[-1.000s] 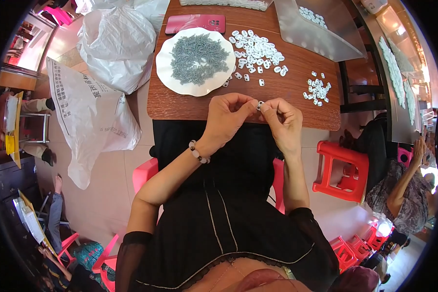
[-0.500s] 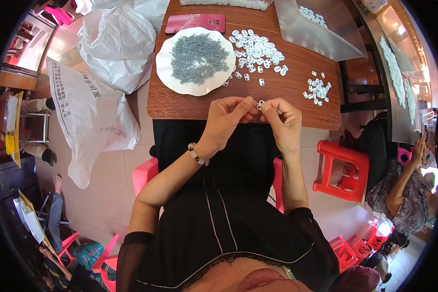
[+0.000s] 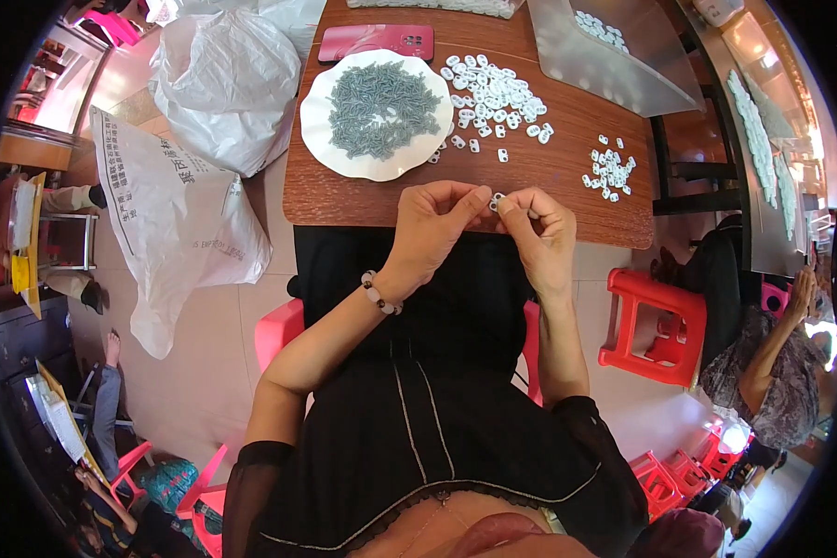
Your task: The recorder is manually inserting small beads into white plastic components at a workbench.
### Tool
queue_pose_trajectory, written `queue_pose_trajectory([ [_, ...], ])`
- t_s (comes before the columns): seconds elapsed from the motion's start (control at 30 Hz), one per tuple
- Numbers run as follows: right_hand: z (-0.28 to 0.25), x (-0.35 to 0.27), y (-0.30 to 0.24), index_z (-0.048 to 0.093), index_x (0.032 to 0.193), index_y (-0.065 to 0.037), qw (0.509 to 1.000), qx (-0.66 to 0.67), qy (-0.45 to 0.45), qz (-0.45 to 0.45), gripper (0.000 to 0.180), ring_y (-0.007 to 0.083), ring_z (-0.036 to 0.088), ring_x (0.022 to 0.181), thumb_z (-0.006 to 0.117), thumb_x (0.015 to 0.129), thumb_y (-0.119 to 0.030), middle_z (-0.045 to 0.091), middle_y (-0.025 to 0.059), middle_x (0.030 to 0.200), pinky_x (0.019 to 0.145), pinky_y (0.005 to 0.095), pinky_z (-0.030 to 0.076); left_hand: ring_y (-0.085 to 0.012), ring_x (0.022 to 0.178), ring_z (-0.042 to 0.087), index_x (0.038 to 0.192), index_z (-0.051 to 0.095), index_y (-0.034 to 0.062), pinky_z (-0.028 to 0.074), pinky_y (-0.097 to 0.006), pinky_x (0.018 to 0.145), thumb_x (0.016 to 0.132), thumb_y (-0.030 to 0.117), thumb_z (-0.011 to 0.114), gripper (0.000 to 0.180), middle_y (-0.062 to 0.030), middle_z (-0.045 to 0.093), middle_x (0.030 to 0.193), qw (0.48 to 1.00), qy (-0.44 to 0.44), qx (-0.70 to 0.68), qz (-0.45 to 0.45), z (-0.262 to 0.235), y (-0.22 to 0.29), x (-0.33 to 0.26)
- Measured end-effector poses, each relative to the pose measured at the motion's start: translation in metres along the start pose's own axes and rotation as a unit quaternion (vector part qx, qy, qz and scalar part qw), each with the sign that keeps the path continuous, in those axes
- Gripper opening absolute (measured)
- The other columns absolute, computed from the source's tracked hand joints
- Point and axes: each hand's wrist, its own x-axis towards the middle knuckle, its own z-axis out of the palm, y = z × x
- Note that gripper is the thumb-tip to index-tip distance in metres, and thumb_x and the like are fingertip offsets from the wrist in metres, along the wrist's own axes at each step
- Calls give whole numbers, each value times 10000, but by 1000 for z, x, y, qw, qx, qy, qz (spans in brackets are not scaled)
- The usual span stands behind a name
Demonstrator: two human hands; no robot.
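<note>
Both my hands meet just over the near edge of the brown wooden table (image 3: pixel 418 206). My right hand (image 3: pixel 541 232) is closed, pinching a small white plastic piece with two holes (image 3: pixel 497 199) between thumb and forefinger. Thumb and fingers of my left hand (image 3: pixel 428 228) are pressed together close beside that piece; what they hold is too small to make out. Beyond them stands a white scalloped plate (image 3: pixel 316 121) heaped with small grey screw-like pins (image 3: pixel 367 102). Loose white two-holed pieces (image 3: pixel 498 93) lie to its right, with a smaller group (image 3: pixel 610 172) farther right.
A pink phone (image 3: pixel 377 43) lies behind the plate, and a metal tray (image 3: pixel 604 70) stands at the far right. White sacks (image 3: pixel 219 93) rest on the floor at left. Red stools (image 3: pixel 656 325) are at right. Other people sit at tables on both sides.
My hands stay together in the same place, with the white piece still in my right fingers. Only slight finger movement shows.
</note>
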Motion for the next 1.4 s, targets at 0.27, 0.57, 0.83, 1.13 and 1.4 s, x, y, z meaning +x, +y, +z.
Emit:
queue_pose_trajectory([
  [0.27,2,0,4,644,802,-19,1000,6,3,-7,122,-13,445,559,633,899,-92,584,-49,643,513,166,323,-75,674,622,921,690,-62,540,-222,645,888,128,684,193,-66,685,777,999,-3,44,10,-2,-1,5],
  [0.57,2,0,6,652,847,-8,999,49,1,23,116,25,521,649,607,925,-80,609,-17,704,608,172,387,-57,662,582,910,707,-22,491,-198,626,910,208,666,233,-45,685,770,998,-13,48,-30,-3,-2,8],
  [0.83,2,2,7,655,827,-16,997,65,33,18,127,-3,490,601,633,912,-108,622,-25,679,550,162,355,-38,651,551,941,714,1,446,-179,608,917,271,658,277,-32,688,787,998,-17,16,-51,-8,2,9],
  [1.13,3,0,6,658,855,-17,997,69,15,30,103,16,510,637,620,918,-89,611,-17,699,600,160,371,-36,678,548,936,717,16,430,-181,632,895,216,684,207,-17,686,805,998,-8,53,-24,-8,0,10],
  [1.4,4,-1,4,654,857,-10,997,65,14,30,95,27,534,649,617,918,-73,616,-14,708,615,165,398,-63,680,601,898,704,-36,480,-195,635,864,152,716,191,-55,686,770,999,5,49,-15,-4,0,10],
])
